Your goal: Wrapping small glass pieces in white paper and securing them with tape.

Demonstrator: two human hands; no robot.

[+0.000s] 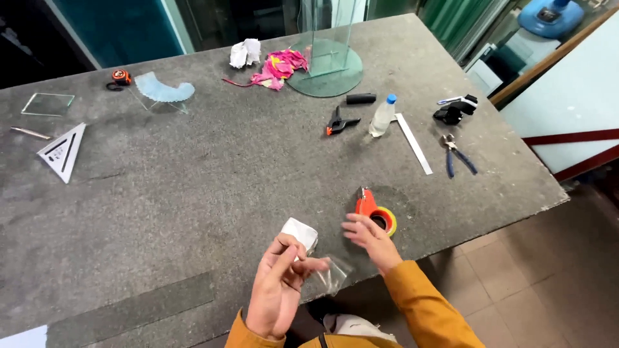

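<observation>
My left hand (280, 283) is raised near the table's front edge, its fingers pinched on a small clear glass piece (332, 276) with a white paper wad (300, 233) just behind it. My right hand (369, 238) hovers with its fingers spread and holds nothing, right beside an orange tape dispenser with a yellow roll (376, 211). Both sleeves are mustard-coloured.
On the grey stone table (193, 193) lie a black-and-orange clamp (338, 122), a plastic bottle (382, 116), a metal ruler (414, 143), blue-handled pliers (456, 155), a round glass disc (325, 67), pink and white rags (277, 67), a set square (63, 153) and a tape measure (120, 78).
</observation>
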